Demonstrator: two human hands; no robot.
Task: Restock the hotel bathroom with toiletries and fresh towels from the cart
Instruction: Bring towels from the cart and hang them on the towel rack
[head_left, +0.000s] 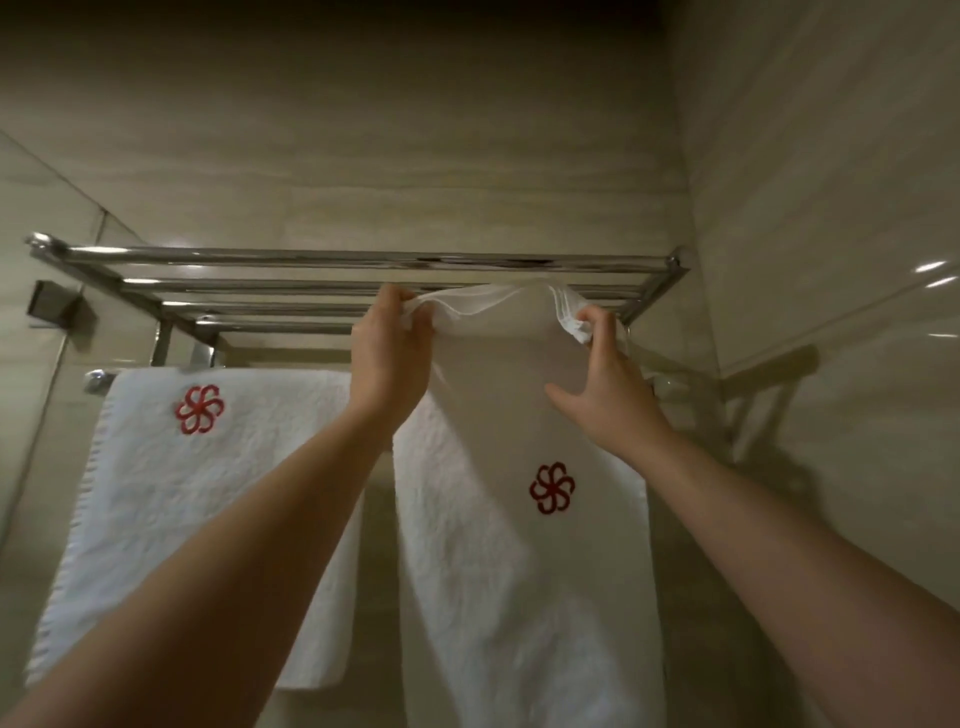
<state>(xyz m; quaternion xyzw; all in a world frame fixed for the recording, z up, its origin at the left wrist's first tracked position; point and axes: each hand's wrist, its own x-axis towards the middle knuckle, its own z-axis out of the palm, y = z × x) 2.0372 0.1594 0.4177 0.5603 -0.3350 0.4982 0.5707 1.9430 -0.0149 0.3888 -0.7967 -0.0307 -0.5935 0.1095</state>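
Observation:
A white towel with a dark red flower emblem (524, 519) hangs down from both my hands, just below the chrome towel rack (363, 257) on the wall. My left hand (389, 353) grips the towel's top left corner. My right hand (597, 379) pinches the bunched top right edge, thumb stretched out to the left. The towel's upper edge is raised to the level of the rack's front bars. A second white towel with a red emblem (208, 493) hangs on the lower bar at the left, partly hidden behind my left forearm.
Beige tiled walls meet in a corner at the right (696, 208). A glass panel with a metal bracket (54, 306) borders the rack on the left. The rack's top shelf bars carry nothing.

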